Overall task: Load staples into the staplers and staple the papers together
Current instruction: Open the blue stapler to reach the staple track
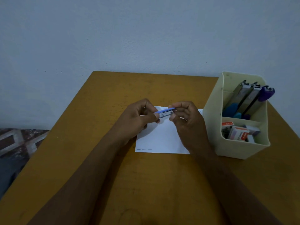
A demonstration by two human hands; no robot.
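Observation:
A small blue stapler [164,112] with a metal body is held above the white paper [159,140] on the table. My left hand [139,118] grips its left end with curled fingers. My right hand [186,120] pinches its right end between thumb and fingertips. The paper lies flat under both hands and shows short staple marks along its near edge. Whether staples sit inside the stapler is hidden.
A cream organiser box [211,127] stands at the right; its back section holds several staplers [248,98], its front section small staple boxes [238,133]. The wooden table [100,159] meets a pale wall; patterned floor shows at the left.

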